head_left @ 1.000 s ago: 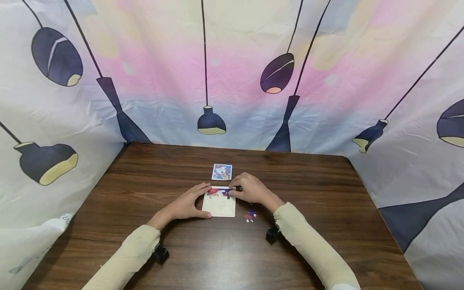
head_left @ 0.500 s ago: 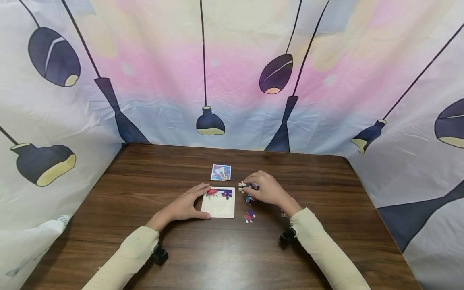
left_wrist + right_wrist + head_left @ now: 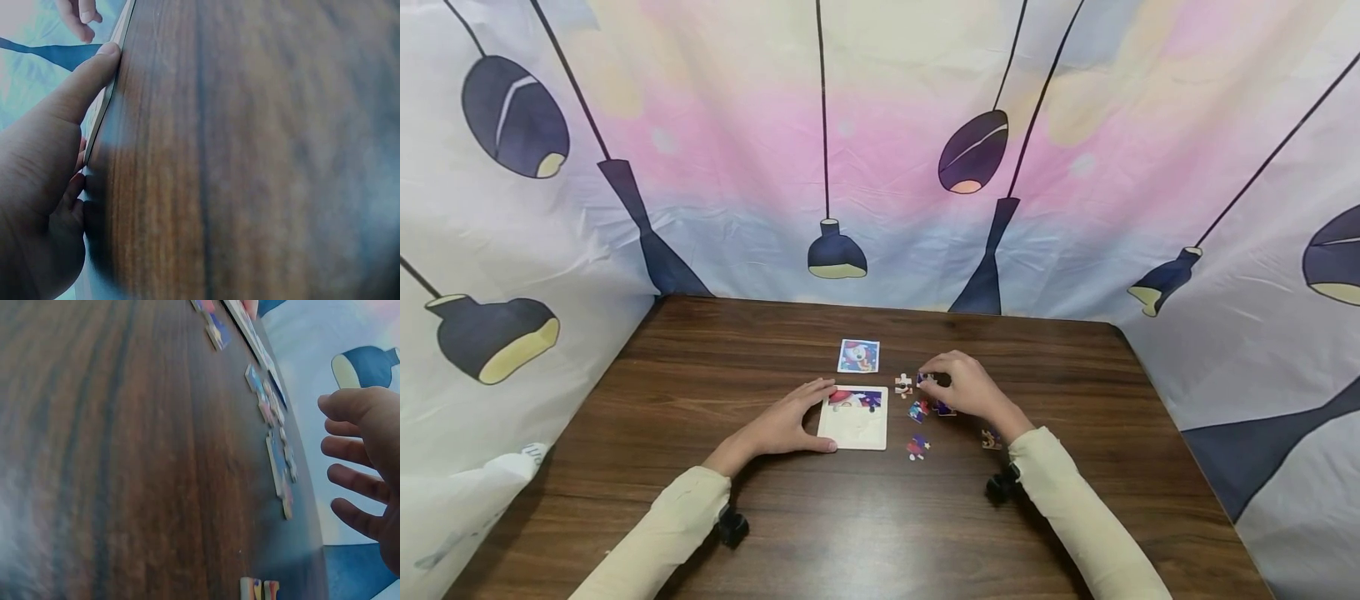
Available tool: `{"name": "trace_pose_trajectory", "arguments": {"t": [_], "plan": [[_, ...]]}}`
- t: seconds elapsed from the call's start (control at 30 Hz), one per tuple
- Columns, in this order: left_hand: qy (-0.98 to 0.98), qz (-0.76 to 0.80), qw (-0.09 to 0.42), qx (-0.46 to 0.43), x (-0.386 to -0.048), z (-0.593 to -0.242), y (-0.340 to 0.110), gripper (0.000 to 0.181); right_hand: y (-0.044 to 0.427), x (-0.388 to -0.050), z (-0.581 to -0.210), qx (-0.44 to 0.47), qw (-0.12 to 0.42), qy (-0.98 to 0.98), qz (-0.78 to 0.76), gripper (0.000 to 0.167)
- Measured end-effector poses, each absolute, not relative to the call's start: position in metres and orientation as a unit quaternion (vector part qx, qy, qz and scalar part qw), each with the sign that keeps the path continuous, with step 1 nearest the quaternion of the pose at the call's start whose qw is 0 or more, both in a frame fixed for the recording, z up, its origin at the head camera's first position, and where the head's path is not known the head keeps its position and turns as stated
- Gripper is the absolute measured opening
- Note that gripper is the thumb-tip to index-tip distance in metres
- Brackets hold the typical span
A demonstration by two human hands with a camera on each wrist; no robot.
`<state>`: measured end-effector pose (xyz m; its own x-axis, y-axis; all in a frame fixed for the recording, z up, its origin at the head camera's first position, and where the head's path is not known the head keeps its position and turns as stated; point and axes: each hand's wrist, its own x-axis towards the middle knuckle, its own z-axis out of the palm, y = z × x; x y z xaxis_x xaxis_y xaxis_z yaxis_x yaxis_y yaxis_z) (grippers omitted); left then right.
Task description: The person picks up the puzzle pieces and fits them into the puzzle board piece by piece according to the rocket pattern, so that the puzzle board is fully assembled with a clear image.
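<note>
Sleeves (image 3: 647,533) of pale cream covered my forearms, a small black device (image 3: 732,526) strapped near each wrist, above a dark brown wood-grain desk (image 3: 865,542). Nearest of the loose jigsaw pieces was a red and purple piece (image 3: 917,447), just right of the puzzle tray's near corner. A brownish piece (image 3: 991,439) lay farther right, beside my right wrist.

My left hand (image 3: 775,425) was spread wide along the left side of the square, cream puzzle tray (image 3: 859,432), thumb touching its near corner and fingers its far one. The tray lay flat in the middle of the desk; a strip of red, white and purple picture filled its far side, and the rest was bare.

Right of the tray lay a blue and red piece (image 3: 918,411), then a purple piece (image 3: 943,408) partly hidden beneath my right hand (image 3: 967,386). That hand held nothing, its thumb and fingers parted above the pieces. Near its fingertips was another dark piece (image 3: 922,380), with a whitish piece (image 3: 903,385) to its left.

Beyond the tray, apart from it, lay a square picture card (image 3: 859,356). Pastel cloth (image 3: 737,150) printed with dark hanging lamps rose behind the desk.
</note>
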<state>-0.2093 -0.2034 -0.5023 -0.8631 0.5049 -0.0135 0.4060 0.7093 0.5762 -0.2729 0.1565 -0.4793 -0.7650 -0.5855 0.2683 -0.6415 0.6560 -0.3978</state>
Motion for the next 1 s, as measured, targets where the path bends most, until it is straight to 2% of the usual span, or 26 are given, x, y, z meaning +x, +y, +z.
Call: {"name": "trace_pose_trajectory", "arguments": {"t": [0.67, 1.0], "plan": [[0.916, 0.297, 0.084, 0.254, -0.209, -0.502, -0.203, 0.104, 0.173, -0.286, -0.492, 0.315, 0.049, -0.92, 0.227, 0.033], [0.917, 0.299, 0.082, 0.252, -0.209, -0.502, -0.203, 0.103, 0.168, -0.291, -0.493, 0.301, 0.016, -0.934, 0.191, 0.038]]}}
